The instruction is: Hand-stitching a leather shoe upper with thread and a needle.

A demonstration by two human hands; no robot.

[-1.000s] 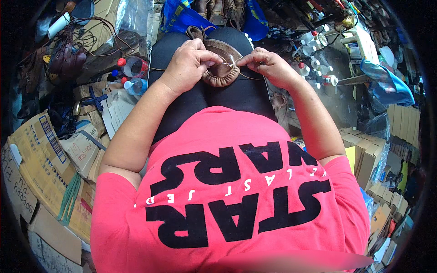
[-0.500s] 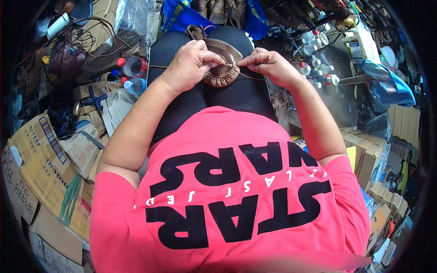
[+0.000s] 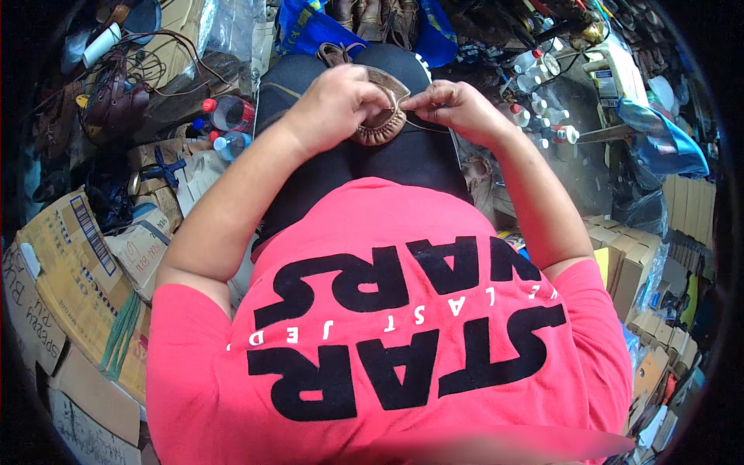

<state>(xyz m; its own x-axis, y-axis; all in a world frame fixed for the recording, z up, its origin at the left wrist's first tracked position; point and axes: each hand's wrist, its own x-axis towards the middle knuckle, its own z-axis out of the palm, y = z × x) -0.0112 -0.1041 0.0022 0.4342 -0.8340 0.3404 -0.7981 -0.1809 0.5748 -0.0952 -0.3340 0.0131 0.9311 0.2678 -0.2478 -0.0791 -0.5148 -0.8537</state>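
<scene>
A brown leather shoe upper (image 3: 380, 133) with a puckered, gathered toe rests on my lap, over black trousers (image 3: 387, 167). My left hand (image 3: 337, 105) is bent over its left side, thumb and forefinger pinched together on thread above the opening; the fingers partly hide the leather. On the other side my right hand (image 3: 453, 108) is closed in a pinch at the upper's right edge. A thin thread (image 3: 428, 126) trails from beneath the right fingers across my thigh, and another strand lies by my left wrist. Whether a needle is between the fingers is too small to tell.
Several plastic bottles stand at left (image 3: 231, 114) and right (image 3: 530, 81). Cardboard boxes (image 3: 70, 263) are piled at the lower left, more boxes (image 3: 620, 252) at the right. A blue bag (image 3: 302, 27) and brown leather shoes (image 3: 372, 19) lie beyond my knees.
My left hand has shifted slightly right and turned further over the shoe upper, covering more of it. The strand at my left has swung away from me. My right hand has barely moved.
</scene>
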